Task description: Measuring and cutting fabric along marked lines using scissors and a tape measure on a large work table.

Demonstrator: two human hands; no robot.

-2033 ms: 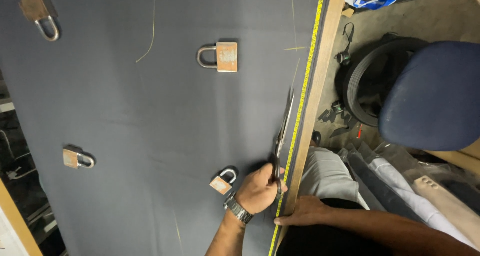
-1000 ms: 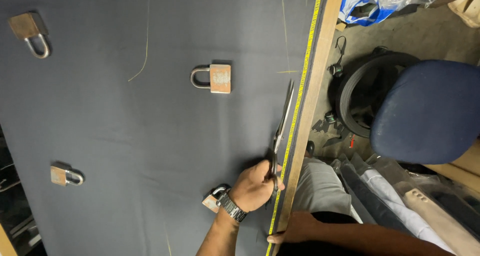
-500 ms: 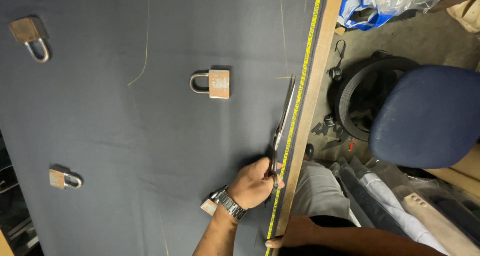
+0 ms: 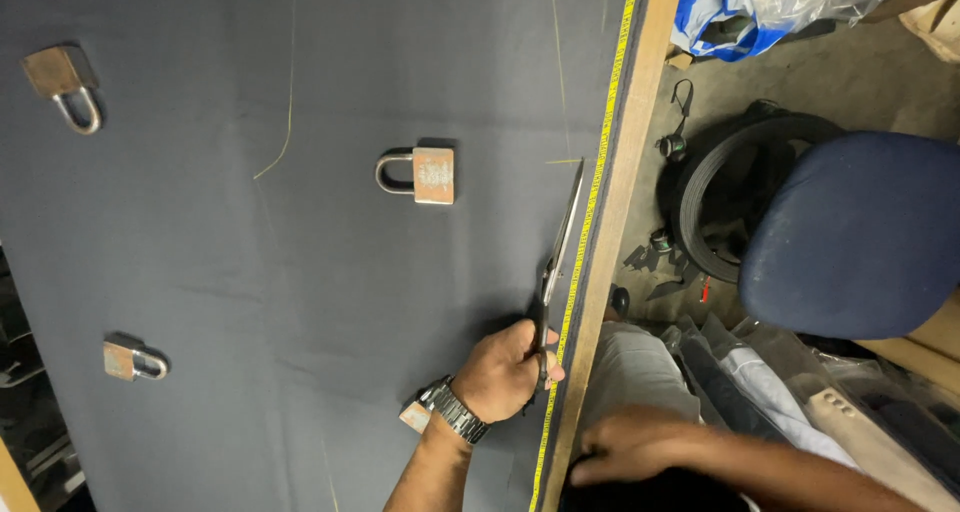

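Note:
Dark navy cloth (image 4: 300, 252) with thin chalk lines covers the table. My left hand (image 4: 505, 372), with a metal watch on its wrist, grips the handles of long steel scissors (image 4: 562, 237). The blades point away from me along the cloth's right edge, beside a yellow tape measure (image 4: 603, 142). My right hand (image 4: 630, 442) lies with fingers spread on dark material just off the wooden table edge (image 4: 640, 122). A rusty padlock (image 4: 415, 415) rests on the cloth, partly hidden behind my left wrist.
Three more padlocks weigh the cloth down: one at the middle (image 4: 432, 175), one far left (image 4: 62, 80), one at lower left (image 4: 128, 360). Right of the table stand a blue chair (image 4: 860, 232), a black coil (image 4: 715, 197), a blue bag (image 4: 715, 12) and bagged garments (image 4: 800, 372).
The scissors have advanced away from me along the edge. My right hand has left the table edge and moved right, onto the dark material.

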